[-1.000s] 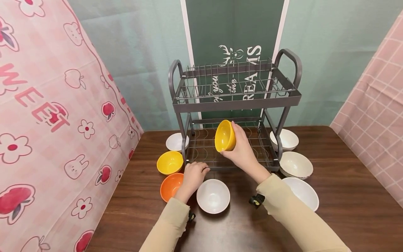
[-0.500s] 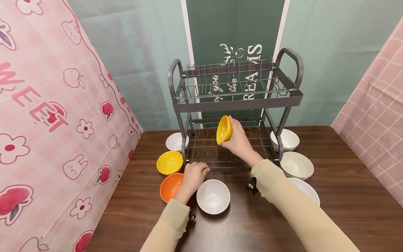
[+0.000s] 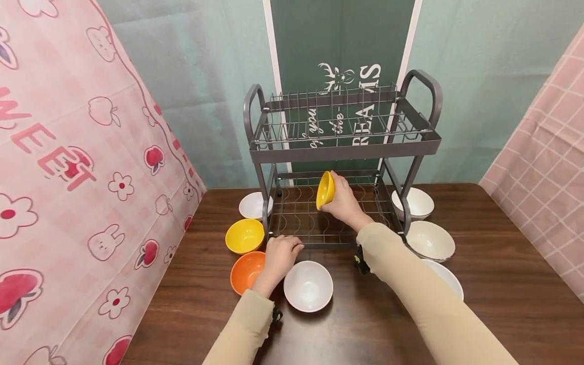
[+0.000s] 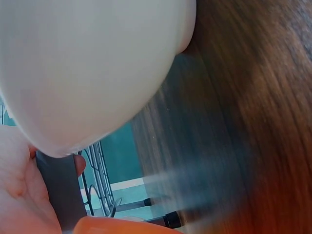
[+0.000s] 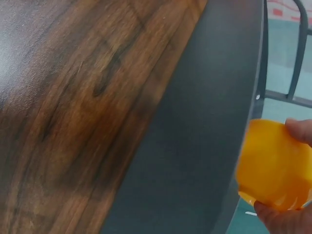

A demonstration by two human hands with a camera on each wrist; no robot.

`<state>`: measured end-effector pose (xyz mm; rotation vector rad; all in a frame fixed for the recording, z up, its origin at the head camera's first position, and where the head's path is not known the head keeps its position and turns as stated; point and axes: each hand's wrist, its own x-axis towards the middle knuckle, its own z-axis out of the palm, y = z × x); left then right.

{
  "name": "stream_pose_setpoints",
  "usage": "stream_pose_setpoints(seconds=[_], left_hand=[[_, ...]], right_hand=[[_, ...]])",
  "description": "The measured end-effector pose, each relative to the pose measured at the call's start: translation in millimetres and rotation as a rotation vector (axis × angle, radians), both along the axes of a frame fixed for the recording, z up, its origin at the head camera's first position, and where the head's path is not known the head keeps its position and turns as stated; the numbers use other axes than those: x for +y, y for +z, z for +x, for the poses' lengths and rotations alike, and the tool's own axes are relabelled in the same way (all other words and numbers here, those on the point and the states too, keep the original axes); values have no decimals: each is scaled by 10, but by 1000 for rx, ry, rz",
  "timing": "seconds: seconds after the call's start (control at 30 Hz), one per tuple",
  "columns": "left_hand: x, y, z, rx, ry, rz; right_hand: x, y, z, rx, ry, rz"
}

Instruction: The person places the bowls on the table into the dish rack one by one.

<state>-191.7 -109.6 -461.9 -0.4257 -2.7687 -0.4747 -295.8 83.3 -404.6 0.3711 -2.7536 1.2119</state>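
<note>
Well, the right hand (image 3: 343, 202) holds a yellow bowl (image 3: 325, 191) in its fingers, tipped sideways, over the bottom shelf (image 3: 328, 246) of the gray rack (image 3: 347, 152). The left hand (image 3: 280, 256) has its fingers curled around that shelf's front edge.

A sleeved left forearm (image 3: 244, 322) enters from 7 o'clock and points toward 1, its left hand (image 3: 279, 257) low at 6 o'clock, back of the hand uppermost, fingers bent in a grip. A sleeved right forearm (image 3: 424, 291), stretched farther forward, slants from 4 o'clock toward 10; the right hand (image 3: 344, 204), raised between 3 and 4 o'clock, holds a firm thumb-and-finger pinch.
</note>
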Motion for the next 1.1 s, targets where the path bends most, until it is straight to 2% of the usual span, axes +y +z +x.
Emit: stream_pose_setpoints(seconds=[0.17,0.37,0.77,1.1], left_hand=[[-10,-1,11,7,-2,3],[-27,3,20,5,-1,4],[-37,27,30,12,-4,7],[-5,-1,-9,10,0,-6]], right_hand=[[-7,-70,-62,-20,-2,-13],[-57,-54,-99,-52,-5,-24],[-158,57,-192,-63,-10,100],[-164,71,-272,-99,-17,127]])
